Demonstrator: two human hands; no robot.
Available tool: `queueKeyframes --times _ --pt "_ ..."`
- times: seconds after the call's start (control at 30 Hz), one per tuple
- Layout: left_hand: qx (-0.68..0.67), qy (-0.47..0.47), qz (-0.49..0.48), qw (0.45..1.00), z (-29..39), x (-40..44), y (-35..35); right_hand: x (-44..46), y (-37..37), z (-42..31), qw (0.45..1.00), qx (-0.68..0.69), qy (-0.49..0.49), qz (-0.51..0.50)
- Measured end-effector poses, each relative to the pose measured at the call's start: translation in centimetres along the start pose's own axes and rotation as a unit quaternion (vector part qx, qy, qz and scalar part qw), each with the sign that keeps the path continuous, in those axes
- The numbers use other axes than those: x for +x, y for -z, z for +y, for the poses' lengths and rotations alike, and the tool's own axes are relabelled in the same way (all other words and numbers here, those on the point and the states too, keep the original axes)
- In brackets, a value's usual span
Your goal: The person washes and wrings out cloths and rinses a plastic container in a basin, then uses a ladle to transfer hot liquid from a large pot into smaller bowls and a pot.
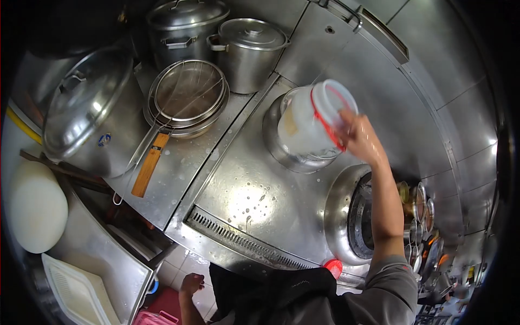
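My right hand (357,138) is closed at the red band near the neck of a translucent white plastic jar (303,122). The jar is tilted, its neck towards the upper right, over a round metal well (276,135) in the steel counter; whether it touches the well I cannot tell. A tan label shows on its side. Water drops shine on my right wrist. My left hand (192,283) hangs low beside my body, fingers curled, with nothing visible in it. Near my right side lies a red round lid (333,267).
A second round burner well (346,211) sits under my right forearm. Further left are a wooden-handled strainer (189,89) over a bowl, two lidded pots (252,54), a large lidded pot (89,108) and a white plastic basket (81,290). A slotted drain (244,238) runs along the counter front.
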State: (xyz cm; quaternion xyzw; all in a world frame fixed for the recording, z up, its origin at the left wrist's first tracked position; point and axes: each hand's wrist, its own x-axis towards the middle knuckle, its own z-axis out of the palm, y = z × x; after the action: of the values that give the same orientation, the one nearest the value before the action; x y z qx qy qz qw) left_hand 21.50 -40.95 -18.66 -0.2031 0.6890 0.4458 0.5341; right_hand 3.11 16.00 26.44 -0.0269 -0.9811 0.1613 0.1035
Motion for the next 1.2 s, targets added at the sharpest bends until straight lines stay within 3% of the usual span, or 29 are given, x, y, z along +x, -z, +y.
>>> queueKeyframes --times 0.03,0.1,0.13,0.17,0.2,0.23,0.27,0.33,0.4,0.43,0.5,0.6,0.63,0.73,0.77,0.8,0.83,0.87,0.97,1.07,1.1,1.13,1.2 --pt "0.005 0.028 -0.028 0.999 4.0 -4.8 0.5 -2.0 0.3 -0.7 1.0 0.014 0.001 -0.019" --pt "0.015 -0.1 -0.08 0.992 11.1 -11.7 0.6 -6.2 -0.1 -1.6 0.997 0.01 0.076 -0.028" --pt "0.113 -0.207 -0.057 0.97 13.5 -12.4 0.0 -8.1 -0.8 -1.9 0.995 0.019 0.06 -0.077" --pt "0.174 -0.283 -0.027 0.943 20.8 -17.5 -2.1 -9.7 -1.7 -2.0 0.991 0.027 0.065 -0.11" --pt "0.088 -0.391 -0.035 0.916 22.2 -15.9 -3.8 -11.4 -2.9 -2.0 0.987 0.037 0.069 -0.142" --pt "0.065 -0.448 -0.029 0.891 24.9 -14.8 -6.0 -13.3 -4.4 -1.8 0.987 0.044 0.067 -0.137" --pt "-0.005 -0.466 -0.084 0.881 27.6 -13.6 -8.5 -15.1 -6.2 -1.4 0.986 0.042 0.066 -0.147" --pt "0.065 -0.451 -0.046 0.889 33.2 -14.9 -13.6 -18.7 -9.9 -1.3 0.986 0.045 0.06 -0.151" --pt "0.196 -0.5 0.045 0.843 34.3 -9.8 -19.0 -21.5 -12.6 -1.6 0.991 0.016 0.053 -0.119" --pt "0.195 -0.499 0.039 0.843 34.7 -8.8 -21.0 -22.0 -12.9 -1.9 0.991 0.014 0.048 -0.121" --pt "0.131 -0.622 0.069 0.769 34.6 -8.2 -23.9 -23.4 -13.2 -2.7 0.995 0.007 -0.051 -0.084" --pt "0.099 -0.572 -0.004 0.814 35.4 -8.6 -25.3 -23.6 -12.8 -2.5 0.977 0.053 -0.115 -0.17" --pt "0.111 -0.595 0.021 0.796 36.0 -8.9 -25.5 -22.9 -12.3 -1.6 0.938 0.164 -0.191 -0.237" --pt "0.153 -0.629 -0.009 0.762 37.9 -8.0 -25.9 -20.8 -14.6 3.8 0.929 0.191 -0.166 -0.268" --pt "0.144 -0.677 0.006 0.722 38.1 -7.4 -26.4 -20.8 -17.4 6.7 0.93 0.188 -0.166 -0.268" --pt "0.141 -0.678 0.007 0.722 38.5 -7.6 -26.4 -20.8 -20.3 9.2 0.921 0.022 -0.094 -0.376" --pt "0.184 -0.689 0.004 0.701 39.0 -8.1 -26.1 -20.8 -23.2 11.7 0.878 -0.13 0.011 -0.461" --pt "0.227 -0.699 0.0 0.678 39.2 -8.2 -26.0 -20.7 -25.4 11.9 0.854 -0.164 -0.004 -0.494" --pt "0.239 -0.708 -0.04 0.664 39.2 -6.3 -26.8 -19.7 -28.3 10.1 0.843 -0.102 -0.179 -0.497" --pt "0.256 -0.655 -0.101 0.704 40.8 -5.8 -24.3 -17.9 -28.6 9.6 0.836 -0.084 -0.214 -0.498" --pt "0.249 -0.677 -0.043 0.692 40.6 -4.8 -24.4 -17.5 -29.0 9.5 0.833 -0.085 -0.221 -0.5" --pt "0.244 -0.664 -0.044 0.705 40.9 -4.7 -24.3 -17.3 -28.8 9.8 0.83 -0.086 -0.226 -0.503" --pt "0.249 -0.696 -0.037 0.673 41.7 -4.7 -24.0 -17.4 -28.4 9.7 0.826 -0.078 -0.244 -0.503"
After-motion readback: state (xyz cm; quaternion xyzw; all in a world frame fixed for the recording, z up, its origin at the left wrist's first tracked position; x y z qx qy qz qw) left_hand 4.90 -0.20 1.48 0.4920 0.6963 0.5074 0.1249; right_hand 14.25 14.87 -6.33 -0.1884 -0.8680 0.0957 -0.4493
